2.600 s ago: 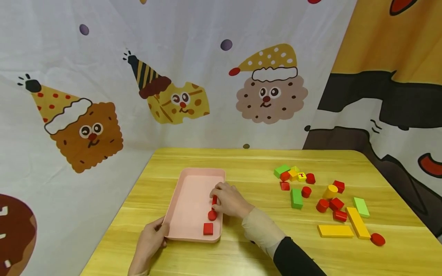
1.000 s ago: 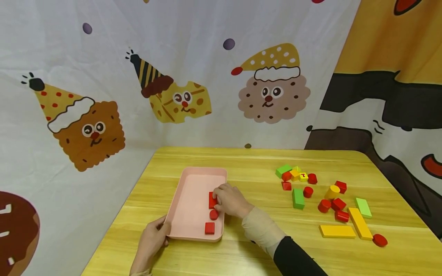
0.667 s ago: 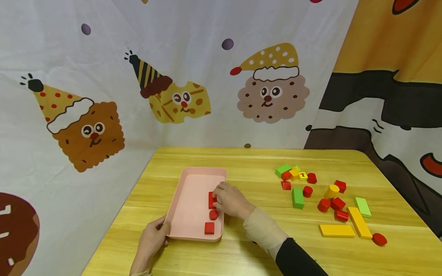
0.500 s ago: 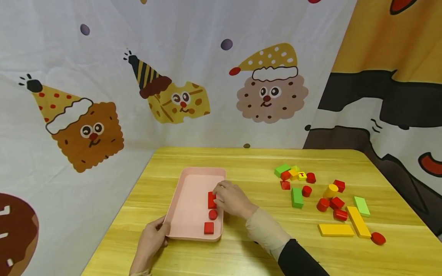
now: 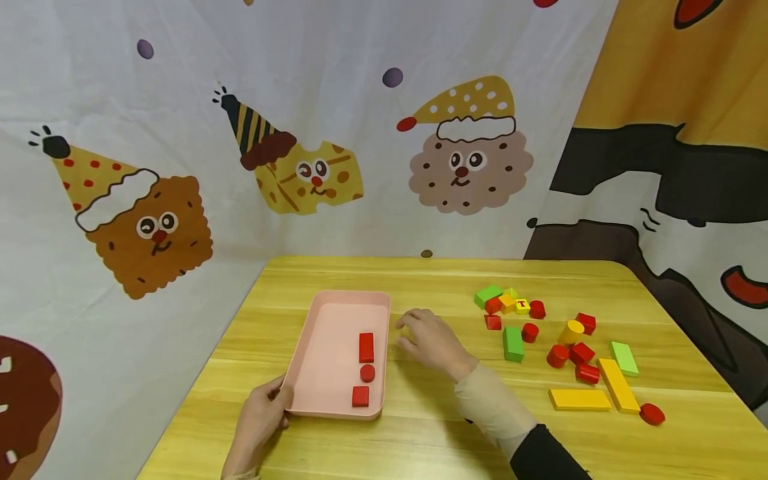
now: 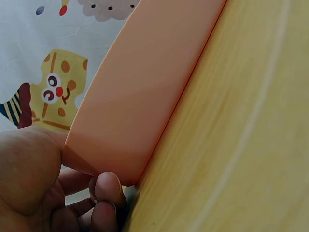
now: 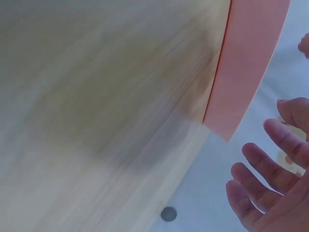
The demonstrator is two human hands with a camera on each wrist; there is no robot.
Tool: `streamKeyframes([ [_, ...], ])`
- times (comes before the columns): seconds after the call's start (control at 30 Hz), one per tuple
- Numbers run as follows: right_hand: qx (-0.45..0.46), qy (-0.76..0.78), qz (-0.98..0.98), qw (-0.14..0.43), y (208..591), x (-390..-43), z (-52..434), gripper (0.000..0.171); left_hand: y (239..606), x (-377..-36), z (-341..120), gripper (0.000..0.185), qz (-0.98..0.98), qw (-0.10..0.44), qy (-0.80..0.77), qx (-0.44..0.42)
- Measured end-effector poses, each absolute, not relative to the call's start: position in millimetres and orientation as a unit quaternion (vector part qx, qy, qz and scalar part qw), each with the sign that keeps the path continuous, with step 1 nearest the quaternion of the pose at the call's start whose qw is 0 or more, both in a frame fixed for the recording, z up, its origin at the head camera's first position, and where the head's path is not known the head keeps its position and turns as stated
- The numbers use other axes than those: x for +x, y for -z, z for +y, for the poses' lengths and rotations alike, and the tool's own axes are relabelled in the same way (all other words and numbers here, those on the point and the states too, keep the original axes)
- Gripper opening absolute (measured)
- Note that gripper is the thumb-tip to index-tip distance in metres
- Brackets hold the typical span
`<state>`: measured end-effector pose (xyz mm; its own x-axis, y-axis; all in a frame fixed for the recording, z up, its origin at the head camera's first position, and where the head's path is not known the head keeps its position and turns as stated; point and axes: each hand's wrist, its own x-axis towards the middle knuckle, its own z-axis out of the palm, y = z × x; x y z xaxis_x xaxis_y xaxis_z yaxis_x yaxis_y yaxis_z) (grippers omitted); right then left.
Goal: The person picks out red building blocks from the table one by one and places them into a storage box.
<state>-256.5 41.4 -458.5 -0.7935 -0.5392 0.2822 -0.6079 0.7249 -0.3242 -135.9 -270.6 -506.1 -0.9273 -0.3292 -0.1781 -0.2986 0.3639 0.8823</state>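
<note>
The wooden counter [image 5: 420,280] carries a pink tray [image 5: 327,347]; the left hand [image 5: 258,420] grips its near corner; the right hand [image 5: 429,337] hovers beside it, grip slack and empty; three red blocks [image 5: 365,347] lie inside.

Wooden table [image 5: 420,280], cartoon backdrop [image 5: 180,133], yellow blocks [image 5: 600,393]

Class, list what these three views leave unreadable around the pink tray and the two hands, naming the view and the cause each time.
- Left hand: head view shows only its back at the pink tray corner; the left wrist view crops its fingers at the edge.
- Tray contents: both wrist views show only the outer wall.
- Table: motion-blurred in the right wrist view.
- Right hand: palm faces down in the head view.
- Lettered yellow cube: too small to read surely.
</note>
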Motion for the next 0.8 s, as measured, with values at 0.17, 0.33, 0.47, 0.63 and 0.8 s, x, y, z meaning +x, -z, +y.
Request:
streamKeyframes([
  [0.17, 0.294, -0.212, -0.928, 0.088, 460, -256, 59, 0.022, 506, -137, -271, 0.046, -0.828, 0.006, 0.526, 0.195],
  [0.33, 0.283, -0.213, -0.930, 0.100, 460, -254, 79, 0.023, 507, -137, -270, 0.046, -0.827, 0.007, 0.526, 0.197],
  [0.47, 0.272, -0.217, -0.930, 0.116, 460, -252, 99, 0.024, 508, -138, -269, 0.046, -0.826, 0.006, 0.528, 0.196],
  [0.63, 0.257, -0.227, -0.930, 0.132, 458, -249, 127, 0.023, 509, -137, -270, 0.045, -0.829, 0.005, 0.525, 0.192],
  [0.8, 0.227, -0.238, -0.936, 0.129, 452, -245, 155, 0.024, 508, -137, -273, 0.046, -0.837, 0.007, 0.513, 0.189],
])
